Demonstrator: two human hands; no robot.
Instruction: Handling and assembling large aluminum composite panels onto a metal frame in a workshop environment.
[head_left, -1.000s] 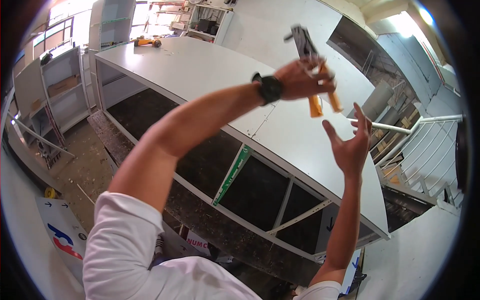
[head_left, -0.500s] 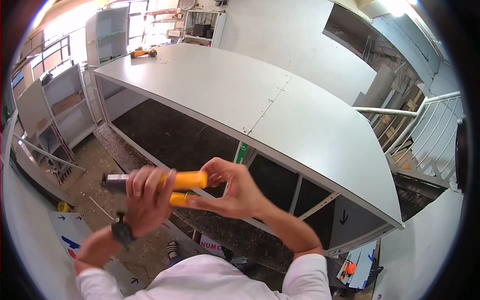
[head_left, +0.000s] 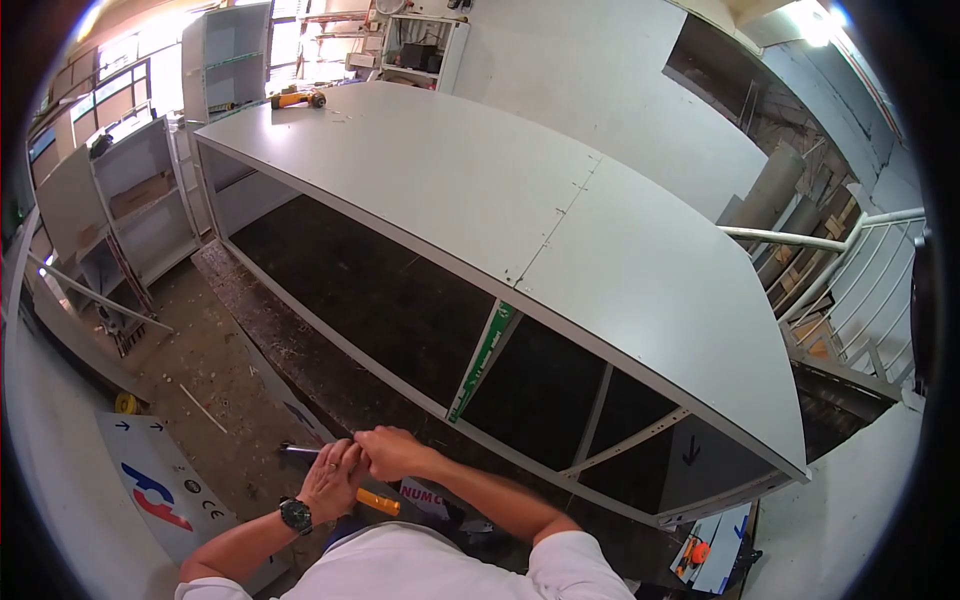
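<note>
Low in front of my body, my left hand (head_left: 328, 488) is closed around a yellow-handled tool (head_left: 380, 502) with a shiny metal head; its exact kind does not show. The head points left past my fingers, and one yellow handle sticks out on the right below my hands. My right hand (head_left: 398, 455) is closed beside the left one, where the tool's other handle is covered by my fingers. Beyond my hands lies a long white cabinet carcass (head_left: 420, 165) with a dark inside, its divider carrying a green strip (head_left: 484, 360).
An orange power drill (head_left: 298, 99) rests on the cabinet's far left corner. Shelf units (head_left: 150, 200) stand at the left. Printed sheets (head_left: 150, 470) lie on the littered floor. An orange-red tool (head_left: 697, 551) is at lower right, below a white railing (head_left: 865, 260).
Both hands have come down and nearer to my body with the yellow-handled tool. My right hand has gone from loosely spread at the handles to closed against my left.
</note>
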